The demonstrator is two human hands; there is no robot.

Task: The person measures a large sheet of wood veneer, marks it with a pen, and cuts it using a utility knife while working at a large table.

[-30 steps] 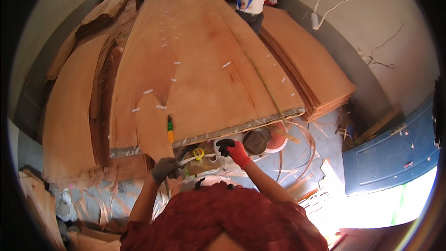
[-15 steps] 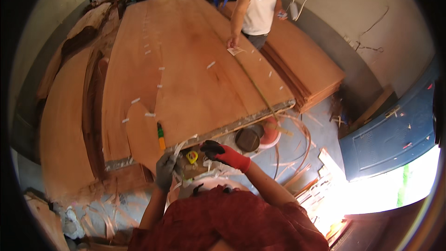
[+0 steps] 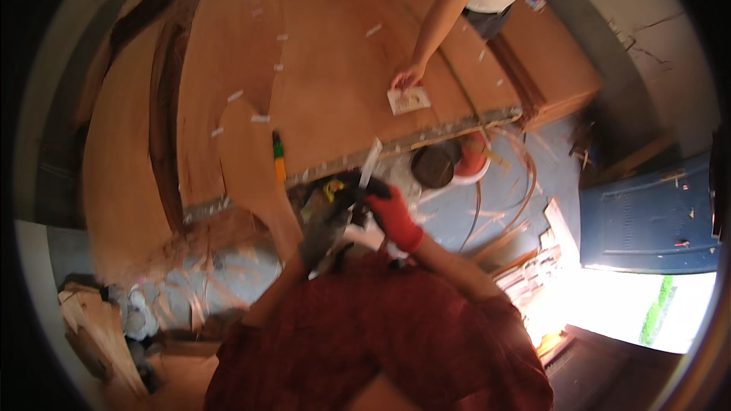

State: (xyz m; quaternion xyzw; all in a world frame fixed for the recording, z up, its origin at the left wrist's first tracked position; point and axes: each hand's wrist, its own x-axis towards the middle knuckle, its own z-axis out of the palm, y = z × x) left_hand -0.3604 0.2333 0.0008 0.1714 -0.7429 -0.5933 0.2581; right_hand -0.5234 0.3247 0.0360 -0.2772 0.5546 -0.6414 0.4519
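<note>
My left hand point(image 3: 326, 230), in a grey glove, meets my right hand point(image 3: 394, 217), in a red glove with dark fingers, in front of my chest. A narrow white strip point(image 3: 371, 163) sticks up from between their closed fingertips. Both hands are somewhat blurred, and the strip's lower end is hidden. Just beyond my left fingers is a yellow ring-shaped roll point(image 3: 333, 189). A green and orange utility knife point(image 3: 279, 158) lies on the large wood sheet point(image 3: 335, 99), near its front edge. Short white strips are stuck on this sheet.
Across the sheet, a co-worker's hand point(image 3: 409, 76) holds a printed paper card point(image 3: 409, 100). A dark round container point(image 3: 435, 165) and a red bucket point(image 3: 474, 160) stand by the edge. Wood scraps point(image 3: 529, 259) litter the floor at right, near a blue door point(image 3: 647, 217).
My hands have come together at the white strip. My view has tipped downward. The co-worker's hand has brought the paper card nearer, toward the sheet's front edge.
</note>
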